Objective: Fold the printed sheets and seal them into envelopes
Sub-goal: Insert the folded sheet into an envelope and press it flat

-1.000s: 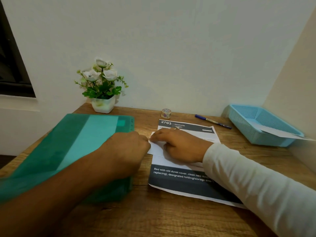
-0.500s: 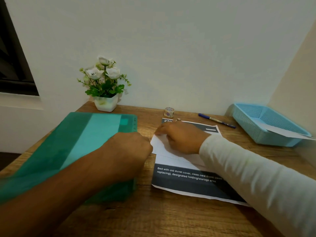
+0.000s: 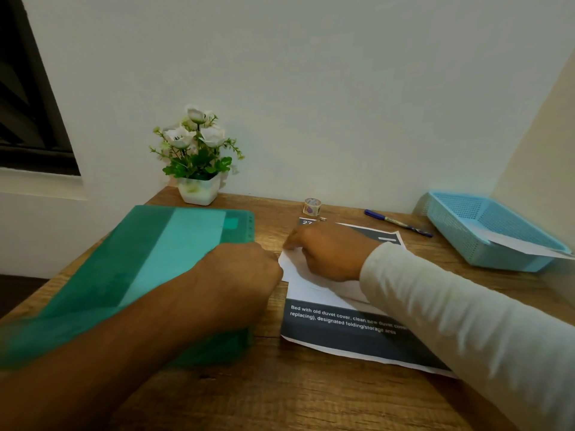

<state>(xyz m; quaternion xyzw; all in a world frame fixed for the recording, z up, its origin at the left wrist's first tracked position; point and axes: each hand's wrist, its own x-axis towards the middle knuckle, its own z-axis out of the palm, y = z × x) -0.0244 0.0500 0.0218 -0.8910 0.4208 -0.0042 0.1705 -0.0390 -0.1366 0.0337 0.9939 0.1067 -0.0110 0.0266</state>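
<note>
A printed sheet (image 3: pixel 357 334) with dark bands and white text lies flat on the wooden desk (image 3: pixel 280 393). On top of it lies a white folded paper (image 3: pixel 298 281); I cannot tell whether it is a sheet or an envelope. My left hand (image 3: pixel 242 275) is curled into a fist at the paper's left edge and seems to hold that edge; its fingertips are hidden. My right hand (image 3: pixel 333 250), in a cream sleeve, rests on the white paper with curled fingers pinching its far left corner.
A green plastic folder (image 3: pixel 140 265) lies under my left forearm. A potted plant (image 3: pixel 197 160), a small tape roll (image 3: pixel 312 206) and a blue pen (image 3: pixel 398 223) stand along the wall. A blue basket (image 3: pixel 485 231) at the right holds a white paper (image 3: pixel 522 244).
My right hand has slid away from me along the white paper and now covers part of the sheet's header. My left hand has stayed at the paper's left edge.
</note>
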